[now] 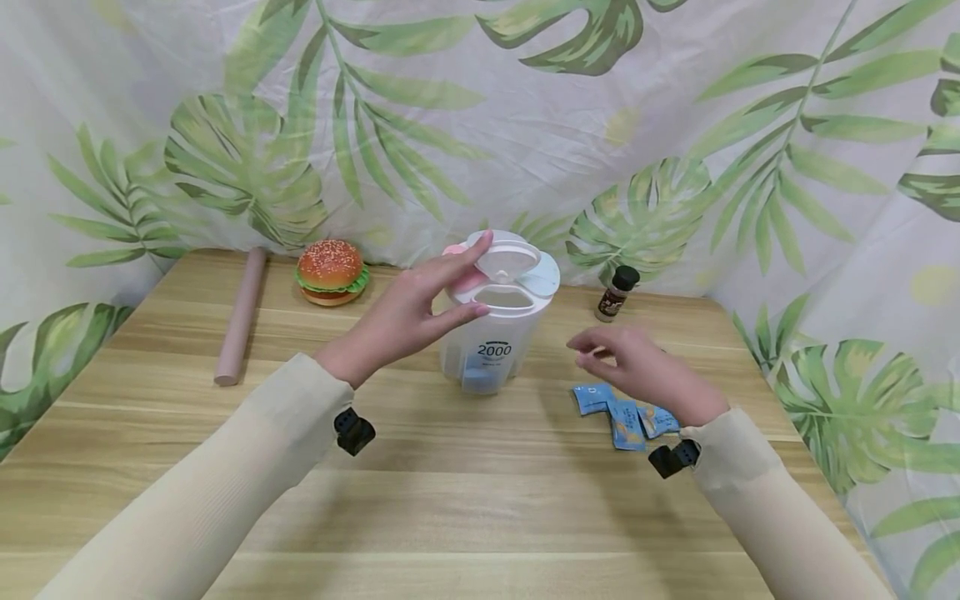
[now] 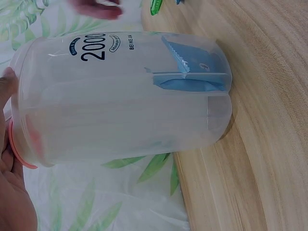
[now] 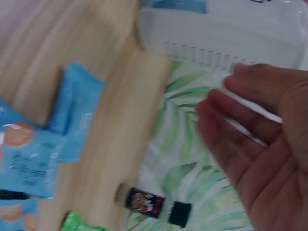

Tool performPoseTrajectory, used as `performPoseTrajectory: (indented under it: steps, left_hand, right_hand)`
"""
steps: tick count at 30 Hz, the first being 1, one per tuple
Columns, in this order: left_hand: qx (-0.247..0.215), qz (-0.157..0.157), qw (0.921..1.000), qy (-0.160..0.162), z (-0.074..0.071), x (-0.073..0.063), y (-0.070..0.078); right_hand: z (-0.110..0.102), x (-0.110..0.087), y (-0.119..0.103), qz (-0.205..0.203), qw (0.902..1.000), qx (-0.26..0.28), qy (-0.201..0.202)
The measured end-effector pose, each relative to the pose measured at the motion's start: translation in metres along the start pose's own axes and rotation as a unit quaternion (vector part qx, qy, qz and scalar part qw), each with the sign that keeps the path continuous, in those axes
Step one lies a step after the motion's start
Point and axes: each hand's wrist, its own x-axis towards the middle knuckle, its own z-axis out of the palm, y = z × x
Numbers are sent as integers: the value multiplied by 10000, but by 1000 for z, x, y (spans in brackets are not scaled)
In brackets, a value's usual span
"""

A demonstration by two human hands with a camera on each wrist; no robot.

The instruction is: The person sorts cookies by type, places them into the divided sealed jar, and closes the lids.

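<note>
A clear plastic storage container (image 1: 517, 333) marked 2000 stands upright in the middle of the table. One flap (image 1: 512, 260) of its lid is raised over an opening. My left hand (image 1: 405, 312) grips the lid from the left, thumb at the near rim and fingers across the top. Inside the container, blue packets (image 2: 195, 57) lie at the bottom in the left wrist view. To the container's right, my right hand (image 1: 637, 362) hovers with fingers loosely bent and nothing in them. Several blue snack packets (image 1: 627, 425) lie on the table under it.
A seasoning bottle (image 1: 617, 293) with a black cap stands at the back right. Back left are a toy hamburger (image 1: 332, 271) and a pinkish rod (image 1: 242, 317). A green packet (image 3: 79, 223) shows near the blue ones. A leaf-print curtain (image 1: 420, 150) hangs behind the table.
</note>
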Motion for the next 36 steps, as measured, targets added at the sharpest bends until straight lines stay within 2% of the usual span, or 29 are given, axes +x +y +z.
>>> performPoseTrajectory:
  steps: [3, 5, 8, 14, 23, 30, 36]
  left_hand:
    - [9, 20, 10000, 10, 1, 0, 0]
    - [21, 18, 10000, 4, 1, 1, -1]
    - [43, 13, 10000, -15, 1, 1, -1]
    - [25, 16, 10000, -23, 1, 2, -1]
    - [21, -26, 10000, -24, 0, 2, 1]
    - [5, 0, 10000, -17, 1, 1, 2]
    - [-32, 26, 10000, 30, 2, 0, 1]
  right_hand:
    - [10, -7, 14, 396, 9959, -353, -736]
    - [19, -12, 23, 523, 9927, -541, -947]
    - [30, -17, 32, 609, 9899, -731, -1049]
    - [42, -23, 43, 755, 9900, -790, -892]
    - [46, -24, 42, 762, 9892, -1029, -712]
    - [50, -24, 45, 505, 9882, -1386, -406]
    - [47, -22, 50, 224, 9903, -1370, -81]
